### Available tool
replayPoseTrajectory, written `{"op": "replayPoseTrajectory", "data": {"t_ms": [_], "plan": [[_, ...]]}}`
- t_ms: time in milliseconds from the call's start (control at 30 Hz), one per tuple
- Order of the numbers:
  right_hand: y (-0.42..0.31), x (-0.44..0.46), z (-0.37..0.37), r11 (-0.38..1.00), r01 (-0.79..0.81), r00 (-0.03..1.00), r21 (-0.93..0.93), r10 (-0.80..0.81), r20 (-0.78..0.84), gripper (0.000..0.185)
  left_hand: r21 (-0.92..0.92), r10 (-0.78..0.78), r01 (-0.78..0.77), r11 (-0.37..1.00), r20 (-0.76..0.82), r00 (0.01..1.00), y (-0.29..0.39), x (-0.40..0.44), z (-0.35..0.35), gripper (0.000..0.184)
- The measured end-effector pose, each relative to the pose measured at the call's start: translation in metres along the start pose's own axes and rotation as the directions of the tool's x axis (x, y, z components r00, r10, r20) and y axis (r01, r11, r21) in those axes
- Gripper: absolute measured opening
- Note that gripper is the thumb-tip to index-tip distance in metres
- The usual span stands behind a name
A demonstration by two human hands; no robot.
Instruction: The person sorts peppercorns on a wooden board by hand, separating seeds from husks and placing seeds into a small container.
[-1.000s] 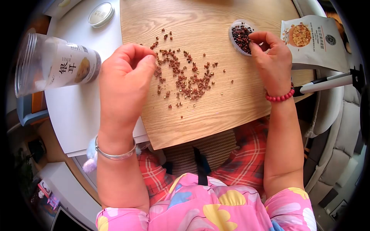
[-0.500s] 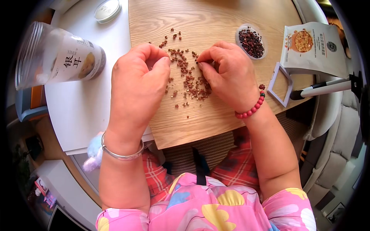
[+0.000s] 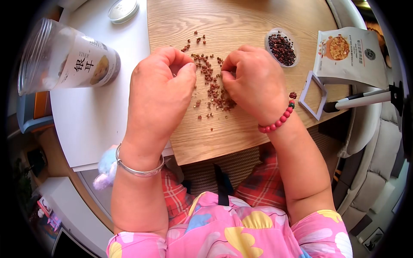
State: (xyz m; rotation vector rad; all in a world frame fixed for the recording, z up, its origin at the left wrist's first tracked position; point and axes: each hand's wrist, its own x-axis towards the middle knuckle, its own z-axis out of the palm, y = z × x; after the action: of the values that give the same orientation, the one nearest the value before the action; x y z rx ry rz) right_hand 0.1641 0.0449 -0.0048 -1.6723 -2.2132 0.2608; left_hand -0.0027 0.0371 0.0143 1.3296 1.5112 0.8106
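Reddish-brown Sichuan peppercorns (image 3: pixel 214 91) lie scattered in a loose strip across the wooden table (image 3: pixel 193 148), between my two hands. My left hand (image 3: pixel 161 94) is at the left edge of the strip, thumb and fingers curled together. Whatever its fingertips hold, if anything, is hidden. On the other side, my right hand (image 3: pixel 256 81) is closed with thumb against bent fingers, close over the peppercorns. Its fingertips are partly hidden too. Beyond it stands a small clear tub (image 3: pixel 296 61) holding darker peppercorns (image 3: pixel 282 48).
A large clear jar (image 3: pixel 88 64) with a printed label stands at left on a white surface (image 3: pixel 92 129), near a round lid (image 3: pixel 123 11). To the right are a pale food pouch (image 3: pixel 350 60), a lilac frame (image 3: pixel 304 96) and a white-and-black pole (image 3: pixel 361 99).
My left hand has shifted slightly right and the right fingers have curled in more. The whole view has moved a little. The peppercorns look much the same.
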Motion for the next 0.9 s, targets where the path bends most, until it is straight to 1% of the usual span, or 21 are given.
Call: {"op": "replayPoseTrajectory", "data": {"t_ms": [67, 133, 167, 233, 267, 333, 367, 433, 467, 500, 567, 600, 700, 733, 767, 833, 867, 900], "plan": [[0.0, 0.0, 0.0, 1.0, -0.009, 1.0, 0.0, 0.009, 0.002, 0.002, -0.007, 0.001, 0.0, 1.0, 0.004, 1.0, -0.001, 0.0, 0.0, 0.009], [0.002, 0.0, 0.002, 0.998, 0.058, 0.998, -0.015, -0.058, -0.034, 0.004, 0.004, 0.004, -0.004, 1.0, 0.001, 1.0, 0.0, 0.0, 0.0, 0.009], [0.002, 0.0, 0.001, 0.998, 0.059, 0.998, -0.015, -0.059, -0.035, 0.004, 0.004, 0.004, -0.004, 1.0, 0.0, 1.0, 0.0, 0.0, 0.0, 0.009], [0.005, 0.0, 0.0, 0.989, 0.145, 0.986, 0.031, -0.142, -0.092, 0.003, 0.008, -0.002, 0.001, 1.0, 0.008, 1.0, 0.0, 0.0, -0.001, 0.009], [0.006, 0.001, -0.003, 0.989, 0.146, 0.985, 0.03, -0.142, -0.093, 0.003, 0.008, 0.0, 0.0, 1.0, 0.007, 1.0, 0.0, 0.0, -0.002, 0.009], [0.008, 0.004, -0.014, 0.964, 0.001, 0.999, 0.265, 0.012, -0.047, 0.003, -0.026, -0.028, 0.028, 0.999, -0.003, 1.0, 0.0, 0.0, -0.006, 0.009], [0.01, 0.004, -0.018, 0.964, 0.002, 0.999, 0.265, 0.011, -0.047, 0.003, -0.026, -0.028, 0.028, 0.999, -0.004, 1.0, -0.001, 0.0, -0.007, 0.009], [0.019, 0.004, -0.026, 0.889, -0.205, 0.975, 0.41, 0.222, 0.005, 0.002, -0.034, -0.005, 0.005, 0.999, -0.011, 1.0, -0.004, 0.0, -0.008, 0.01], [0.026, 0.004, -0.026, 0.906, -0.173, 0.977, 0.386, 0.209, -0.052, 0.002, -0.034, -0.004, 0.004, 0.999, -0.011, 1.0, -0.004, 0.0, -0.009, 0.01], [0.033, 0.004, -0.029, 0.906, -0.173, 0.977, 0.386, 0.209, -0.052, 0.002, -0.027, -0.004, 0.003, 1.0, -0.014, 1.0, -0.004, 0.0, -0.01, 0.01], [0.044, 0.004, -0.032, 0.899, -0.171, 0.963, 0.403, 0.24, -0.125, 0.002, -0.019, -0.004, 0.004, 1.0, -0.015, 1.0, -0.006, 0.001, -0.011, 0.01], [0.046, 0.004, -0.035, 0.848, -0.22, 0.949, 0.482, 0.301, -0.096, 0.005, -0.007, 0.003, -0.003, 1.0, -0.019, 1.0, -0.007, 0.001, -0.012, 0.01], [0.064, 0.002, -0.038, 0.866, -0.235, 0.941, 0.441, 0.316, -0.119, 0.01, -0.001, 0.006, -0.006, 1.0, -0.019, 1.0, -0.009, 0.002, -0.014, 0.01], [0.07, 0.001, -0.038, 0.9, -0.221, 0.948, 0.375, 0.289, -0.135, 0.013, -0.007, 0.003, -0.003, 1.0, -0.017, 1.0, -0.009, 0.002, -0.014, 0.01], [0.073, 0.0, -0.04, 0.9, -0.222, 0.947, 0.375, 0.29, -0.136, 0.013, -0.006, 0.003, -0.003, 1.0, -0.016, 1.0, -0.01, 0.002, -0.015, 0.01], [0.076, 0.0, -0.043, 0.953, -0.257, 0.948, 0.161, 0.281, -0.152, 0.014, -0.017, 0.003, -0.003, 1.0, -0.021, 1.0, -0.012, 0.003, -0.016, 0.011], [0.075, 0.0, -0.044, 0.953, -0.258, 0.947, 0.161, 0.282, -0.15, 0.014, -0.016, 0.001, -0.001, 1.0, -0.02, 1.0, -0.012, 0.003, -0.016, 0.011], [0.074, 0.0, -0.045, 0.956, -0.276, 0.947, 0.103, 0.288, -0.138, 0.015, 0.005, 0.007, -0.006, 1.0, -0.03, 1.0, -0.012, 0.004, -0.017, 0.012]]}}
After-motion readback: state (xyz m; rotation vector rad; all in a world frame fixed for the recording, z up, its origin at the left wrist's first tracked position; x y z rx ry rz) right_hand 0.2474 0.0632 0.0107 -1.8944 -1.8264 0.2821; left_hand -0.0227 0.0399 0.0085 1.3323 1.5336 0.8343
